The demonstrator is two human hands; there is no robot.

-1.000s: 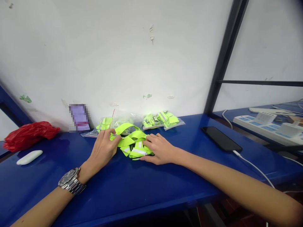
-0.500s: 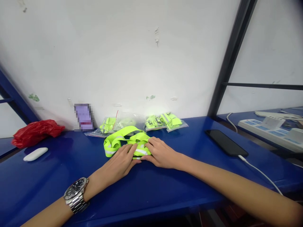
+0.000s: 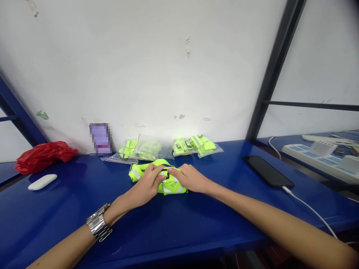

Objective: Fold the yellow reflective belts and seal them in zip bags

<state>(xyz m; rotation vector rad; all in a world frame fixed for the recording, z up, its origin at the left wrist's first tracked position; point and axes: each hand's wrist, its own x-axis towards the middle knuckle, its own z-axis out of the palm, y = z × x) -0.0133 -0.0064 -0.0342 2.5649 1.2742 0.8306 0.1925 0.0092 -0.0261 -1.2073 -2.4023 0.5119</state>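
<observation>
A bundle of neon-yellow reflective straps (image 3: 172, 186) with silvery stripes rests on the blue table, between my two hands. My left hand (image 3: 150, 185) grips it from the left, thumb on top. From the right, my right hand (image 3: 190, 179) closes round it, its thumb near a small black part at the top. A loop of strap sticks out to the left and behind my left hand. The fingertips of both hands are hidden by the material. Just behind lie clear plastic bags (image 3: 150, 149) holding similar yellow straps.
Two more bagged strap bundles (image 3: 206, 145) lie by the wall. To the left are a red plastic bag (image 3: 45, 157), a white oval case (image 3: 42, 182) and a pixelated upright phone (image 3: 101, 139). A black phone (image 3: 267, 171) with a cable and a power strip (image 3: 322, 158) are at right.
Both hands have drawn the straps into a tighter bundle. The loose loops at the left have shrunk, and my left hand has turned, bringing its thumb on top.
</observation>
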